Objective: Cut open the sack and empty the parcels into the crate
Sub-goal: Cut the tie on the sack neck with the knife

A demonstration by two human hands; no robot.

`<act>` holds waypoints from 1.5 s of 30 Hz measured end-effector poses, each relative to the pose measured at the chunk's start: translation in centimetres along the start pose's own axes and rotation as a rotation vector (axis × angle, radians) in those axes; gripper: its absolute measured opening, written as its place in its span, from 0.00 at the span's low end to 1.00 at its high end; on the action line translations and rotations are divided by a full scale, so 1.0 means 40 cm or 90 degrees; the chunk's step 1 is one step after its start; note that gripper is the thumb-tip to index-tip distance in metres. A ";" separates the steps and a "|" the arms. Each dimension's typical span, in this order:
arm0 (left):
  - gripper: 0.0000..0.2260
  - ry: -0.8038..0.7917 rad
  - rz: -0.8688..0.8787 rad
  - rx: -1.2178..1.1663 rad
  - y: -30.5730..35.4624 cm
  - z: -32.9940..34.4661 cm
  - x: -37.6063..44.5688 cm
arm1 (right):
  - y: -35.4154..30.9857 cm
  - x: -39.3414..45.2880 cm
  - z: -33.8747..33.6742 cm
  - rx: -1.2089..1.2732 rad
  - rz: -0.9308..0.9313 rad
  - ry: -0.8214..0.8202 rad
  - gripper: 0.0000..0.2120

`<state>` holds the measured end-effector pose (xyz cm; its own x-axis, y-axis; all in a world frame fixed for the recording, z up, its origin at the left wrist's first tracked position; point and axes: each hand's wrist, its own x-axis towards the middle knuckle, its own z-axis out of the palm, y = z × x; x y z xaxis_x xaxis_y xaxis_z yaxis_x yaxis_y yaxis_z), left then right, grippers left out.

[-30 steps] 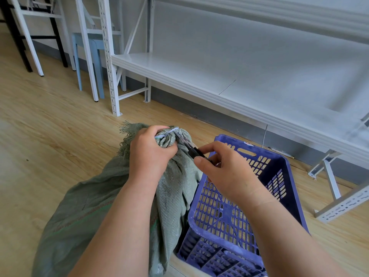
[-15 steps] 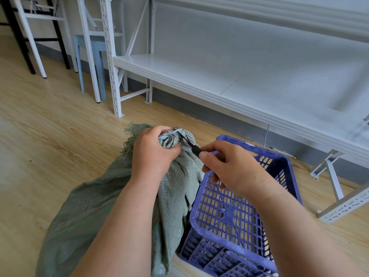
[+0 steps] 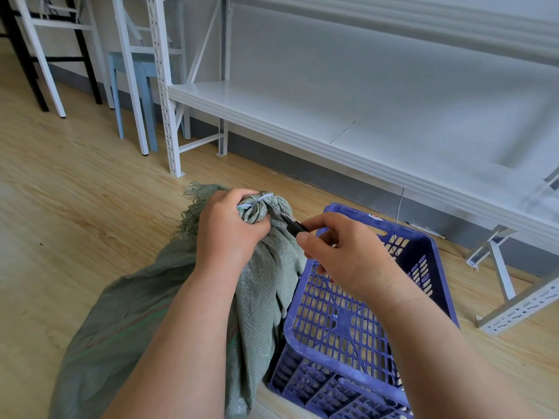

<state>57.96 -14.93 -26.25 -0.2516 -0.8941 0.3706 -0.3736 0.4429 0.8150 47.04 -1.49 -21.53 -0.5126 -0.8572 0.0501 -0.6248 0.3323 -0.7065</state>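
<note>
A grey-green woven sack (image 3: 127,322) lies on the wooden floor, its neck bunched up and bound by a white zip tie (image 3: 257,200). My left hand (image 3: 228,234) grips the neck just below the tie. My right hand (image 3: 344,255) holds a small black-handled cutter (image 3: 293,224), its blade tip touching the sack's neck beside the tie. To the right of the sack stands a blue slotted plastic crate (image 3: 423,267), with nothing seen inside it. The parcels are hidden inside the sack.
A white metal shelving rack (image 3: 332,128) runs along the grey wall behind, with its foot bracket (image 3: 520,309) at the right. A pale blue stool (image 3: 142,95) and white frame legs (image 3: 45,55) stand at the back left. Wooden floor stretches to the left.
My right hand has pulled the cutter back a little from the tie and sits lower and closer to me. My left hand keeps its grip on the sack's neck.
</note>
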 end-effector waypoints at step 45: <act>0.17 -0.004 -0.023 0.004 0.025 -0.004 -0.007 | -0.065 -0.021 0.014 0.282 0.121 -0.070 0.12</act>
<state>57.81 -14.26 -25.45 -0.2443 -0.9087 0.3384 -0.3885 0.4114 0.8245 49.44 -1.84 -20.15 -0.5134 -0.8417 -0.1672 -0.2029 0.3084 -0.9293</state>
